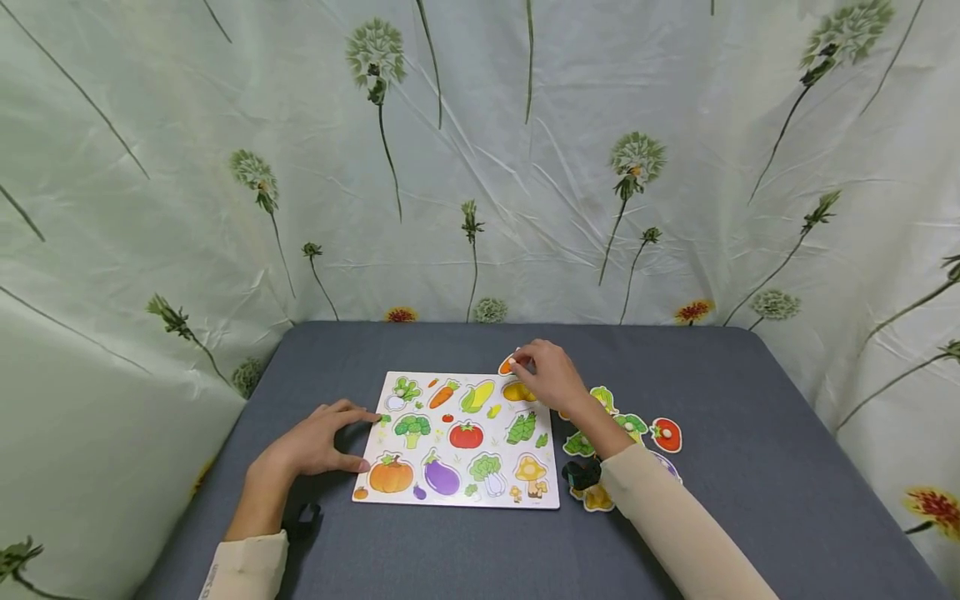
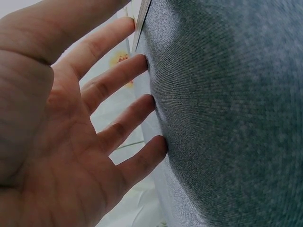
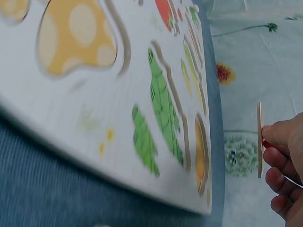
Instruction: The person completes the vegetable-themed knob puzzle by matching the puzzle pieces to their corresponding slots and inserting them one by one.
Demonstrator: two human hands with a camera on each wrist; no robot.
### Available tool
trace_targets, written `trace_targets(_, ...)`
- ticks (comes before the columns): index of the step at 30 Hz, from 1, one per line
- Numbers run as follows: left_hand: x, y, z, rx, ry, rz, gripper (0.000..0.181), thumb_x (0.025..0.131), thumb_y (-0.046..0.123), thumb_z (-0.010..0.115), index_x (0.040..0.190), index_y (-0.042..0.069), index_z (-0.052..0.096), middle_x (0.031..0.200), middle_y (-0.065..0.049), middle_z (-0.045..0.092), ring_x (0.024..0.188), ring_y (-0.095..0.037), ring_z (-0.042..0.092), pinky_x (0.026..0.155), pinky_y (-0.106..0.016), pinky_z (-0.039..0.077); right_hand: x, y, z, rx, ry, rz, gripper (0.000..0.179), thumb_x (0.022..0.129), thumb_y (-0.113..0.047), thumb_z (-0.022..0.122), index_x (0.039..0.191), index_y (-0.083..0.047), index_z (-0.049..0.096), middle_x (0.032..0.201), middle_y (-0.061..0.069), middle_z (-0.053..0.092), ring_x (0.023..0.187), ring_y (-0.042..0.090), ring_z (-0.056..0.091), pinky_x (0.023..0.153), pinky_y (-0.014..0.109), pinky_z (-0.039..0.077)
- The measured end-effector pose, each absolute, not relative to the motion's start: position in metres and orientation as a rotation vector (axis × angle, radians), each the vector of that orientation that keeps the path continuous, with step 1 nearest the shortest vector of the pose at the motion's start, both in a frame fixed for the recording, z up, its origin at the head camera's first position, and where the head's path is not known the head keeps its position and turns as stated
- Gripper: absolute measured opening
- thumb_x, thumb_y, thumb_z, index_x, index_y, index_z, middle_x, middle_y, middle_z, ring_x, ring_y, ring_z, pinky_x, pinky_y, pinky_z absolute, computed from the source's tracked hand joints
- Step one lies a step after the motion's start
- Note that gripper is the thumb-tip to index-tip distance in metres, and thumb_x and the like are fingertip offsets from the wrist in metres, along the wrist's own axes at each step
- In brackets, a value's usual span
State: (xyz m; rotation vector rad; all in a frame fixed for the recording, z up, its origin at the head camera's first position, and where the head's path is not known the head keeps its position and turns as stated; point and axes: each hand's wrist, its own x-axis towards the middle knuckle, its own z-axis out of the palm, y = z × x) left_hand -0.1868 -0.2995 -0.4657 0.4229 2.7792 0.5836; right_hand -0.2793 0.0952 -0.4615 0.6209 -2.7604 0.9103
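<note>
A white vegetable puzzle board (image 1: 442, 450) lies on the table, with pictures in shallow recesses such as a tomato, a carrot and an eggplant. At its left edge rests my left hand (image 1: 318, 437), thumb and index finger touching the board and the other fingers spread. My right hand (image 1: 551, 375) is over the board's far right corner and pinches an orange puzzle piece (image 1: 506, 365). In the right wrist view the thin piece (image 3: 260, 142) appears edge-on, held upright beyond the board. Its picture is mostly hidden by the fingers.
To the right of the board lies a loose pile of puzzle pieces (image 1: 630, 425), partly under my right forearm. A red piece (image 1: 666, 435) with a knob sits at the pile's right. The grey table (image 1: 465, 550) ends at a flower-print curtain (image 1: 525, 208).
</note>
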Motion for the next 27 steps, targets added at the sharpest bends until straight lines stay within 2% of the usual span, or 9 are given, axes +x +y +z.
trace_targets(8, -0.187, -0.300, -0.467, 0.417, 2.778, 0.578, 0.081, 0.072, 0.051, 0.091, 0.142, 0.021, 0.063, 0.139, -0.012, 0.056, 0.130, -0.042, 0.048, 0.102, -0.068, 0.044, -0.276, 0.072, -0.461, 0.651, -2.787, 0.886, 0.014, 0.098, -0.023, 0.072, 0.106, -0.012, 0.079, 0.094, 0.000, 0.067, 0.082, 0.015, 0.057, 0.072, 0.032, 0.049)
trace_targets(17, -0.185, -0.299, -0.464, 0.427, 2.777, 0.590, 0.080, 0.071, 0.049, 0.092, 0.140, 0.021, 0.064, 0.137, -0.011, 0.058, 0.128, -0.041, 0.049, 0.101, -0.067, 0.044, -0.270, 0.050, -0.466, 0.708, -2.811, 0.901, 0.016, 0.098, -0.023, 0.072, 0.108, -0.012, 0.078, 0.100, 0.001, 0.068, 0.095, 0.017, 0.064, 0.082, 0.035, 0.055)
trace_targets(27, -0.187, -0.300, -0.466, 0.411, 2.783, 0.590, 0.080, 0.071, 0.049, 0.092, 0.140, 0.022, 0.064, 0.136, -0.010, 0.057, 0.129, -0.040, 0.049, 0.102, -0.068, 0.043, -0.271, 0.022, -0.467, 0.801, -2.808, 0.862, 0.014, 0.098, -0.023, 0.072, 0.103, -0.012, 0.079, 0.096, 0.001, 0.069, 0.093, 0.017, 0.063, 0.080, 0.034, 0.054)
